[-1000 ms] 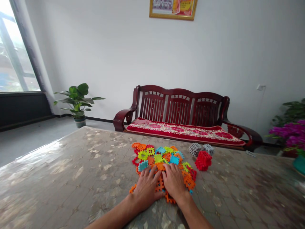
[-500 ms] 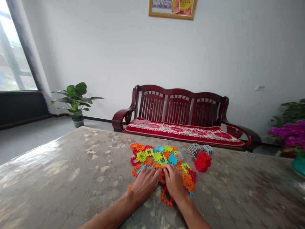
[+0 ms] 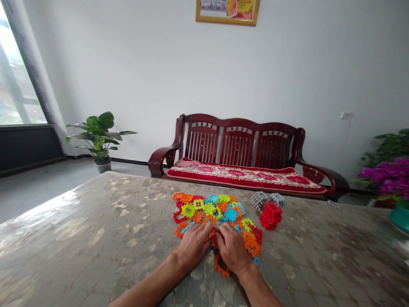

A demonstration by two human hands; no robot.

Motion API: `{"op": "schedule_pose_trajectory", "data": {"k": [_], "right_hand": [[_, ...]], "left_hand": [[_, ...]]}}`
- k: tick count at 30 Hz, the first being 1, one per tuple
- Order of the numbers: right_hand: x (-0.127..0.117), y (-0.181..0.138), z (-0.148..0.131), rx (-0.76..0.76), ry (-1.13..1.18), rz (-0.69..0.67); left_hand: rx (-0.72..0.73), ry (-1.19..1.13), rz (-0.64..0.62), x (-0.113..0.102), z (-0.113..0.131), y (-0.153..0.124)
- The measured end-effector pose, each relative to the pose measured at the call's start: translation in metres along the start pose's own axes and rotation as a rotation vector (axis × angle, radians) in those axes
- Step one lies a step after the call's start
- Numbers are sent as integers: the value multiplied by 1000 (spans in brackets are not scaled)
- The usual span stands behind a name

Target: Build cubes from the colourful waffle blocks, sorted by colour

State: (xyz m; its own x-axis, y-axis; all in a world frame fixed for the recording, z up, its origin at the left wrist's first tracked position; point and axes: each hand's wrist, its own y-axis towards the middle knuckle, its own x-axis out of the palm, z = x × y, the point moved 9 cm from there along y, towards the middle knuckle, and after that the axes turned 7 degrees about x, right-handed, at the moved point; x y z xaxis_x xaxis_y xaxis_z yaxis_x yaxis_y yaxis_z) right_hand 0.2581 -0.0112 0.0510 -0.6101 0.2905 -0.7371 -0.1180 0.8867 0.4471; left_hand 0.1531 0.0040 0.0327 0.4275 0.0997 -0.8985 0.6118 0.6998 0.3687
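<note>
My left hand [image 3: 193,242] and my right hand [image 3: 233,245] meet over a spread of interlocking plastic building pieces. Between their fingertips they grip an orange toothed building piece [image 3: 212,236], mostly covered by the fingers. Beyond the hands lie flat pieces with notched edges, among them a lime green window piece [image 3: 198,204] and a blue piece [image 3: 230,214]. An orange piece [image 3: 252,244] rests just right of my right hand. Below that hand, an orange open frame [image 3: 221,266] is partly hidden.
A red assembled cube-like block [image 3: 271,215] and a grey assembled ball [image 3: 259,200] stand right of the pieces on the patterned tablecloth [image 3: 105,238]. A wooden bench [image 3: 239,147] is behind the table. Purple flowers [image 3: 388,175] in a teal pot stand at far right.
Both hands have drawn slightly nearer together and turned at the fingertips, and more of the orange piece shows between them. The view has shifted slightly.
</note>
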Motion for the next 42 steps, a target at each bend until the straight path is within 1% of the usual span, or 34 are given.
{"op": "schedule_pose_trajectory", "data": {"k": [2,5,8,11,13,15,18,21,23,26,27,30,32,33,35,39,42], "right_hand": [[-4,1,5,26,72,36],[-11,2,22,107,161,141],[-14,1,36,172,210,216],[-15,1,41,192,239,236],[-16,0,40,187,243,236],[-16,-1,38,176,241,237],[-18,-1,36,165,243,248],[-18,-1,36,162,247,249],[-18,-1,35,157,251,245],[-17,0,33,143,262,249],[-17,0,32,139,266,249],[-16,0,31,131,274,235],[-14,1,31,124,278,223],[-14,1,31,122,280,221],[-14,1,30,117,281,219],[-16,0,29,109,273,228],[-17,-1,27,103,260,230]], "left_hand": [[-26,-65,47,-4,-5,0],[-87,-131,101,-11,-16,2],[-113,-163,148,-21,-25,15],[-166,-157,209,-35,-38,33],[-218,-139,248,-45,-47,43],[-240,-127,267,-53,-53,50],[-249,-117,274,-62,-57,50],[-250,-111,266,-64,-57,36],[-222,-108,227,-62,-52,21],[-116,-64,45,-51,-35,-6],[-117,-27,-8,-48,-32,-16],[-186,76,-192,-38,-30,-44],[-243,111,-313,-30,-31,-57],[-260,124,-349,-27,-32,-60],[-258,154,-371,-22,-32,-60],[-202,259,-355,-14,-33,-50],[-164,327,-322,-13,-32,-44]]}}
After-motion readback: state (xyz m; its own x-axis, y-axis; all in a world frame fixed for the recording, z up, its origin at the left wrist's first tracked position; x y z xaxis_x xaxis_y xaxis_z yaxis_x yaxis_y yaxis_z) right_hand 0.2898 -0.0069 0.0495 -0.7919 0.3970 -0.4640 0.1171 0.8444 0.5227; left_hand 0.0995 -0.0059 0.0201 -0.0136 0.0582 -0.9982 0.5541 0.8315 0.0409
